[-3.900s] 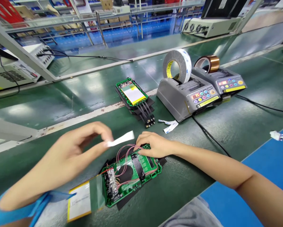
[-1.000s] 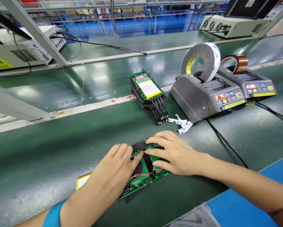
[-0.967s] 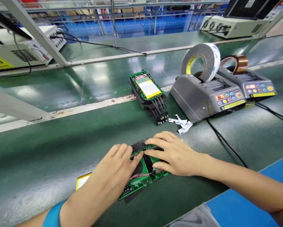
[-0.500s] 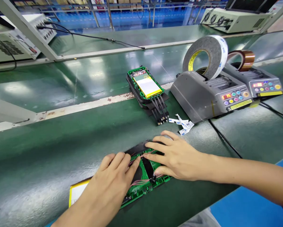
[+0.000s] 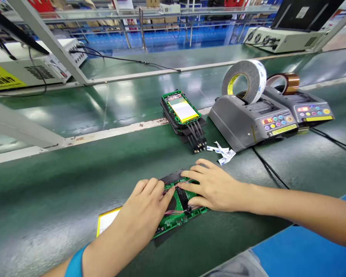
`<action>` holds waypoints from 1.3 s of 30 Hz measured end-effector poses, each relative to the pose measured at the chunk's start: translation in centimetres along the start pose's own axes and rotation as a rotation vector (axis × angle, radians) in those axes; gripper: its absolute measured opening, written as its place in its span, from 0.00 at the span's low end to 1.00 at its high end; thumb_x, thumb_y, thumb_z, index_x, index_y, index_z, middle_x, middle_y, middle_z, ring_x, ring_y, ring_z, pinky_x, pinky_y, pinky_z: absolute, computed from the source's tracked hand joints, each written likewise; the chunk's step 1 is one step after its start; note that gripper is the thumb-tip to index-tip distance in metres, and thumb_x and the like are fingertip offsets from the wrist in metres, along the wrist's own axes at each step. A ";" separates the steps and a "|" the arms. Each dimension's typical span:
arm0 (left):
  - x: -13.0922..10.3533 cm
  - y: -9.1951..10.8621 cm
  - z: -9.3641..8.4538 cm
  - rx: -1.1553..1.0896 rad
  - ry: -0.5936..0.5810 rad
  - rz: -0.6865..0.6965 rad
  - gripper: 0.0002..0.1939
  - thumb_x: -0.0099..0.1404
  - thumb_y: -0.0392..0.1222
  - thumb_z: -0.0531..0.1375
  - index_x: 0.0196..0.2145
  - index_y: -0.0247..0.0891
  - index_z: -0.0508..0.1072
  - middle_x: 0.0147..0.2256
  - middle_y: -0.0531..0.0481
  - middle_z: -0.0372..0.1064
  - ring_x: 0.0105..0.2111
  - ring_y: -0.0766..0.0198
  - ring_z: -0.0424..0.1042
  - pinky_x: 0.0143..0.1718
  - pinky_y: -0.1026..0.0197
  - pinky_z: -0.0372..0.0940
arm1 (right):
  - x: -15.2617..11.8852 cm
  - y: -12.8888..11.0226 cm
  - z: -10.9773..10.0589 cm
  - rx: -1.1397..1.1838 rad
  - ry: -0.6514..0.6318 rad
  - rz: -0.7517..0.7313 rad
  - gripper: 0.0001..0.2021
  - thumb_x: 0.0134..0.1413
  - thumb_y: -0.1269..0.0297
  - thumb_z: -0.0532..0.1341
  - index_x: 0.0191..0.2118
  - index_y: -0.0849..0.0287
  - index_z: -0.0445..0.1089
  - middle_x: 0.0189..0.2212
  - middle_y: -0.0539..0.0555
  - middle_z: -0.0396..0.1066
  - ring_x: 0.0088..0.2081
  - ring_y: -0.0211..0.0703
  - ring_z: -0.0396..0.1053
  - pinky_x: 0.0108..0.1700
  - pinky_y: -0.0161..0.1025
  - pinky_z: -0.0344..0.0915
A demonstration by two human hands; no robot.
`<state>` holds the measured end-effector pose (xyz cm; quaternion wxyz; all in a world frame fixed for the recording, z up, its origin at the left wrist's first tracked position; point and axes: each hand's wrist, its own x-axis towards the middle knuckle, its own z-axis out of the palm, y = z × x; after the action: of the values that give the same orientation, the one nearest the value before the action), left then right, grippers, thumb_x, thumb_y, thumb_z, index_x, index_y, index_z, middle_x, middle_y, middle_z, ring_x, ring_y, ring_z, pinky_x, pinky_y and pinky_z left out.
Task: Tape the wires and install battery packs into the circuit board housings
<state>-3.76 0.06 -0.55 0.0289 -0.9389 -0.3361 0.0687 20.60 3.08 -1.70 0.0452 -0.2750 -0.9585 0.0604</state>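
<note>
Reading on strips, head view: "3M" is printed in blue on the white strips (image 5: 226, 156), which are laid beside the near tape dispenser (image 5: 233, 121).
Dispenser displays: a red "E" and two digits are shown on the near one, first digit unsure; those on the far tape dispenser (image 5: 311, 102) are blurred.
Yellow label (image 5: 2, 77): black characters are borne, cut off by the picture's left edge.
Green case (image 5: 169, 220): laid flat on the green bench (image 5: 74, 181) under both hands; pink wires (image 5: 175, 212) are held inside.
Left hand (image 5: 146, 204): fingers are bent and kept together, a tip set near the case's upper rim; whether anything is pinched cannot be told.
Right hand (image 5: 214, 188): fingers are spread over the case's right end.
Bench edges: a broad stretch of surface is left between case and white rail (image 5: 126, 129); a narrower one is bounded by the slanting near edge, with blue floor (image 5: 305, 254) beyond.
</note>
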 end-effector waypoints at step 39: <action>-12.1 -3.2 2.5 -0.426 -0.020 -0.417 0.34 0.64 0.42 0.56 0.64 0.48 0.47 0.55 0.45 0.60 0.48 0.63 0.70 0.47 0.64 0.69 | 1.5 0.6 0.4 0.047 0.158 -0.165 0.20 0.65 0.52 0.51 0.45 0.64 0.71 0.43 0.57 0.68 0.39 0.44 0.58 0.46 0.44 0.54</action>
<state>-15.37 -5.16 -1.40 -0.1585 -0.8339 -0.5287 -0.0015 19.58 4.31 -2.06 0.1318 -0.1978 -0.9697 0.0569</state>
